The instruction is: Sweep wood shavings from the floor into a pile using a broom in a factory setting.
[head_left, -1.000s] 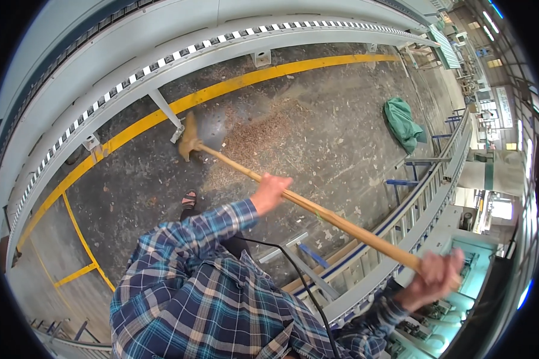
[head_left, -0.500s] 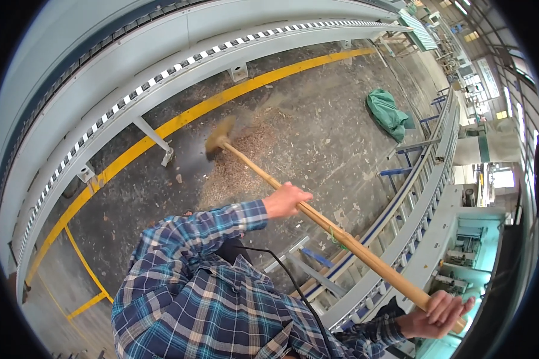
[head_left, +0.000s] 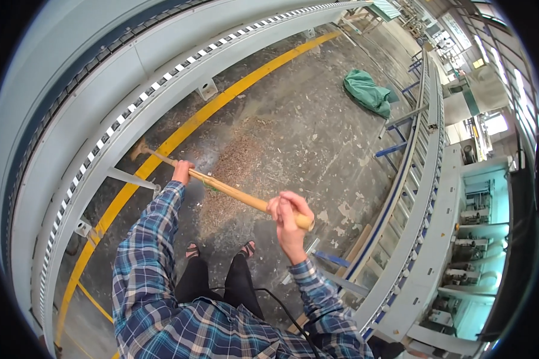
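A long wooden handle, that of a broom (head_left: 227, 189), slants across in front of me. My left hand (head_left: 184, 172) is closed round it toward the sweeping end. Near the butt end, my right hand (head_left: 290, 220) has its fingers curled on the handle. The tan broom head (head_left: 139, 149) lies past the yellow floor line, at the lower edge of the grey machine, small and partly blurred. To the right of the head, a heap of brown wood shavings (head_left: 236, 158) spreads over the dark floor, apart from the bristles.
A long grey machine (head_left: 167, 78) with a striped rail runs along the left; its support leg (head_left: 132, 179) stands near the broom. A yellow line (head_left: 221, 99) follows it. A crumpled green sack (head_left: 367, 93) lies on the floor. On the right runs a roller conveyor (head_left: 401, 209).
The broom head has swung left, away from the shavings, across the yellow line to the machine. My right hand has come up and left with the handle end; my left hand has moved left.
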